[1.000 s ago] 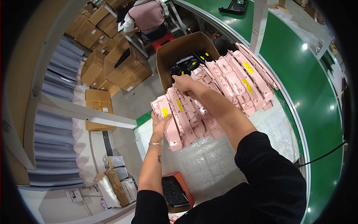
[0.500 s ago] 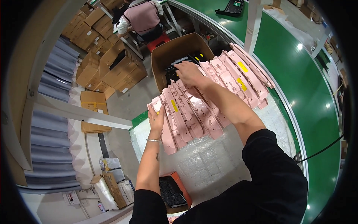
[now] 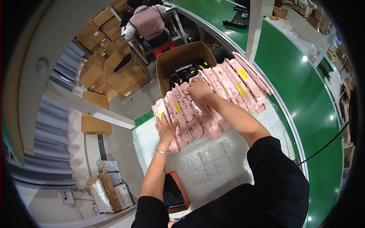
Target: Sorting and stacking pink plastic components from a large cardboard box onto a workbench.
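Observation:
Several pink moulded plastic panels (image 3: 205,121) stand packed side by side in a slanting row, some with yellow stickers. On the panels at the left end lies my left hand (image 3: 166,131), its thumb and fingers spread apart. My right hand (image 3: 200,90) reaches over the middle of the row. Its fingers curl down on the far end of one panel, and the fingertips are partly hidden. Just beyond that hand, a cardboard box (image 3: 167,64) holds several black plastic parts (image 3: 184,74) with yellow stickers.
The panels rest on a plastic-wrapped white surface (image 3: 213,163). To the right runs a green conveyor (image 3: 289,87) with a metal edge. An orange-edged box (image 3: 182,186) sits close to me. Cartons (image 3: 127,74) stand far left, near a seated person (image 3: 148,24). A white post (image 3: 91,106) crosses the left.
My right hand has drawn back from the box's edge onto the panels, its fingers lower. My left hand has slid rightward over the left-end panels. The view has shifted slightly.

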The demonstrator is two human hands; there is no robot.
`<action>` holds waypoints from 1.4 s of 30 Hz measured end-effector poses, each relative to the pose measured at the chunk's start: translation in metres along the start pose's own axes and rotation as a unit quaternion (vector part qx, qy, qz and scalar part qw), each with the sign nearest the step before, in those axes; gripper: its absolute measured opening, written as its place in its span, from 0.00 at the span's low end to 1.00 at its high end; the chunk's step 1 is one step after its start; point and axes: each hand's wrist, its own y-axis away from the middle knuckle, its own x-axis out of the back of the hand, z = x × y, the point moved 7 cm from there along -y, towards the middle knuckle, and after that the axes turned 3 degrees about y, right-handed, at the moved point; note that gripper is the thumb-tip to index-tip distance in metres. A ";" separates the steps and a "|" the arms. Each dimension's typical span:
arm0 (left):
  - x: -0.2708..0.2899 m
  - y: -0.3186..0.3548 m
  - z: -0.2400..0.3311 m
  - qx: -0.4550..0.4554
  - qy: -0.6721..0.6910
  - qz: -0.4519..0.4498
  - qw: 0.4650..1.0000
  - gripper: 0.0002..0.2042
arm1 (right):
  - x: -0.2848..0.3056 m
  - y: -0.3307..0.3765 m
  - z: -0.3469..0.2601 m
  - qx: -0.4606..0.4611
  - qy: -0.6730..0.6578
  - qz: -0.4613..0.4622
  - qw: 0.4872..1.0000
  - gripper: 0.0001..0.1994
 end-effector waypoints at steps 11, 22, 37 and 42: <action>0.097 0.191 0.044 0.032 0.382 -0.123 0.915 0.26 | -0.001 -0.011 0.022 -0.101 -0.017 0.088 0.991 0.10; 0.113 0.398 -0.009 0.158 0.590 0.030 0.791 0.18 | 0.101 0.138 -0.272 0.133 -0.508 0.035 0.850 0.13; 0.013 0.808 -0.136 0.404 0.541 0.241 0.698 0.17 | -0.089 0.517 -0.582 0.633 0.008 -0.375 0.677 0.15; -0.062 0.929 -0.268 0.526 0.406 0.219 0.715 0.19 | -0.194 0.570 -0.685 0.484 -0.146 -0.577 0.641 0.12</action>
